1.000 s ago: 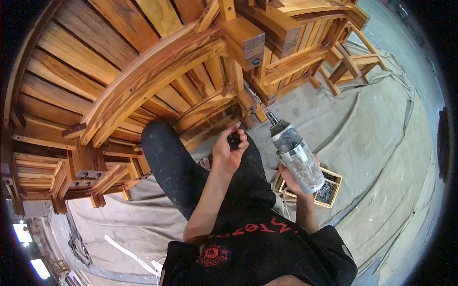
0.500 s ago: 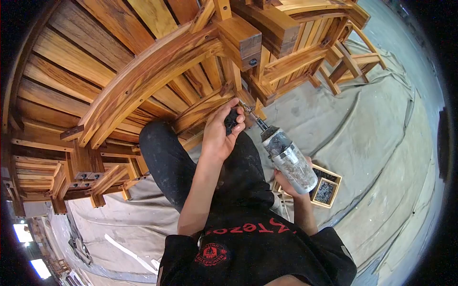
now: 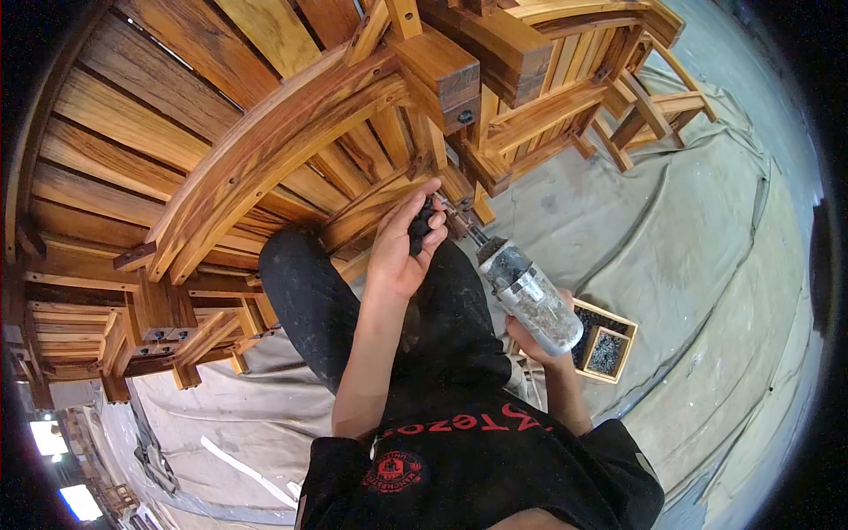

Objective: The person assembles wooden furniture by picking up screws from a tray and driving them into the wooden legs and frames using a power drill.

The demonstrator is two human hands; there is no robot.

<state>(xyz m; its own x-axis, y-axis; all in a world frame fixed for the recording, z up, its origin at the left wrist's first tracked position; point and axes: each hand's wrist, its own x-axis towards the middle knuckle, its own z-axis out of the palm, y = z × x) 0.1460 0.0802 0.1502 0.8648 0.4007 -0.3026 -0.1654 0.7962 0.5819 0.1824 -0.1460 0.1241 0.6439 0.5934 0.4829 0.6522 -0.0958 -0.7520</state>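
My left hand [image 3: 402,243] is curled around a clump of small black pieces [image 3: 424,225], too small to make out singly. Its fingertips are by the front end of a grey, worn power tool [image 3: 534,296]. Below the tool's body, my right hand [image 3: 533,340] holds it, with most of the fingers hidden behind it. The tool's narrow tip points up and left toward a joint of the wooden furniture frame [image 3: 455,181]. Whether the tip touches the wood cannot be made out.
Large slatted wooden furniture [image 3: 291,132] with a curved rail fills the upper left. More wooden frames [image 3: 654,106] stand at the upper right. A wooden box [image 3: 629,340] with dark small parts sits on the grey floor cloth [image 3: 698,265], right of my right hand.
The view has shifted slightly. The tool and my right hand sit slightly further left, and my left hand still holds the black pieces.
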